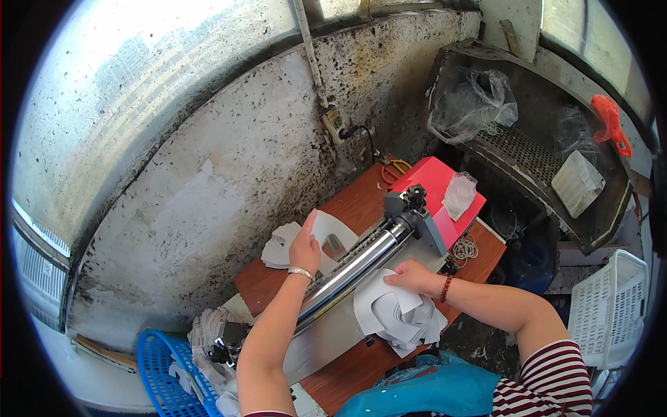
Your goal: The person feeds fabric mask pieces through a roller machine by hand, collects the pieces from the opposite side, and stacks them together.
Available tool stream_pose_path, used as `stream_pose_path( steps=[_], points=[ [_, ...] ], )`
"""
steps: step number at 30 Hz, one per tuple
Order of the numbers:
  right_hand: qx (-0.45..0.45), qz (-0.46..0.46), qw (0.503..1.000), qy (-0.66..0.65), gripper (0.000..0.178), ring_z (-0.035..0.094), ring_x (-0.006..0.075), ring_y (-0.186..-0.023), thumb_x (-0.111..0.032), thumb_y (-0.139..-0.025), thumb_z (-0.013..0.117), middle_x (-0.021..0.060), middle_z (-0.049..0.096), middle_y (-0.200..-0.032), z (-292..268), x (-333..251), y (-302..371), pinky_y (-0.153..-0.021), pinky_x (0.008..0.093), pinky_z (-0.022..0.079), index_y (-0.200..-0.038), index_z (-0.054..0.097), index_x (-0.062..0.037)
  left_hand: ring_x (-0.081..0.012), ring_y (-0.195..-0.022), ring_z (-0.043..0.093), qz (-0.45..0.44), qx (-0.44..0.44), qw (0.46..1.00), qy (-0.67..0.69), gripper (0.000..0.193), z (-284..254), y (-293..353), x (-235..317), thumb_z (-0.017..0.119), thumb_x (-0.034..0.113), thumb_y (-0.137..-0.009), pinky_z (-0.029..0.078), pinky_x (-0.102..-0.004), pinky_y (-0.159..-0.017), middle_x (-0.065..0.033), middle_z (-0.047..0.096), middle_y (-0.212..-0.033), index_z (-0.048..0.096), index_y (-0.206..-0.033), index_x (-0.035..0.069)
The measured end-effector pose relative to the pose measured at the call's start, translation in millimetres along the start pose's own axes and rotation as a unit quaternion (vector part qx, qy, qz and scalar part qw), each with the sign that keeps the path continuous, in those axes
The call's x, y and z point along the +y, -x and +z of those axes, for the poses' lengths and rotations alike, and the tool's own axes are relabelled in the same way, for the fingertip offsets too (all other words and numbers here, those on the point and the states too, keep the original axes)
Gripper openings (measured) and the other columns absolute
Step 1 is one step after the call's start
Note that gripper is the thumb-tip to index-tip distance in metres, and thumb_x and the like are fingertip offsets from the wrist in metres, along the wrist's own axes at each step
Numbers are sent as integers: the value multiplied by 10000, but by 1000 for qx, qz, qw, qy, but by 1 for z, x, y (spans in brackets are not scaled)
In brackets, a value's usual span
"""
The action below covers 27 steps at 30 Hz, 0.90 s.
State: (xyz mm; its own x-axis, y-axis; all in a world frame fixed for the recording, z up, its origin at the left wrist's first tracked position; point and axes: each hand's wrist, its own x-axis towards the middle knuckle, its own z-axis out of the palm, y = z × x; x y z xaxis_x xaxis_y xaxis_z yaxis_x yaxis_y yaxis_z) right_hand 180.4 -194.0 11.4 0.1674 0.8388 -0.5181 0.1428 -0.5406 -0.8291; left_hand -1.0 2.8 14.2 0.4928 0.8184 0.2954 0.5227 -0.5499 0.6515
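Right hand (415,276): its grip was pinched closed on a white piece (372,292) atop the near pile (417,324).
Left hand (304,251): was beyond the roller (354,267), at a curved piece (331,226); how far its grip had closed, I could not tell.
Roller: the step seemed to be feeding pieces through.
Feed: next probably called for a flat, straight entry.

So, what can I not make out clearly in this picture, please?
Head view, all three:
Lower end of the roller: hidden behind the left forearm.
Lower part of the blue basket: cut off by the lower edge.
Number of white pieces by the right hand: they overlap.
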Motion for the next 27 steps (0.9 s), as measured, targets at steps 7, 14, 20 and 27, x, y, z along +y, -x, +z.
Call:
stream_pose_path(
  steps=[7,14,20,27],
  points=[
    [-29,-33,999,-27,257,570,94,-621,-229,-826,624,46,626,-728,1,-5,-11,-557,255,474,-829,644,27,-314,-864,595,18,-345,932,-113,253,4,7,-4,580,206,-745,466,-378,-776,-169,611,-982,670,-971,139],
    [-26,-56,998,-10,291,576,110,-607,-245,-799,636,66,635,-724,-3,-6,11,-560,277,476,-821,660,45,-237,-746,595,-63,-218,973,-38,145,15,2,-33,633,144,-685,464,-320,-706,-121,628,-771,621,-778,34],
    [-3,-24,999,44,303,567,115,-567,-261,-801,625,70,625,-676,0,6,-3,-529,291,467,-730,655,32,-280,-774,587,-10,85,995,54,304,1,-4,-10,525,-20,-717,464,-351,-710,-132,608,-871,589,-994,89],
    [-8,-19,999,25,276,567,92,-607,-250,-834,605,40,613,-693,3,-3,-24,-544,254,468,-788,642,19,-312,-876,598,71,-247,955,-148,272,1,9,-8,498,82,-782,473,-385,-773,-157,611,-1013,651,-1004,117]
  ],
)
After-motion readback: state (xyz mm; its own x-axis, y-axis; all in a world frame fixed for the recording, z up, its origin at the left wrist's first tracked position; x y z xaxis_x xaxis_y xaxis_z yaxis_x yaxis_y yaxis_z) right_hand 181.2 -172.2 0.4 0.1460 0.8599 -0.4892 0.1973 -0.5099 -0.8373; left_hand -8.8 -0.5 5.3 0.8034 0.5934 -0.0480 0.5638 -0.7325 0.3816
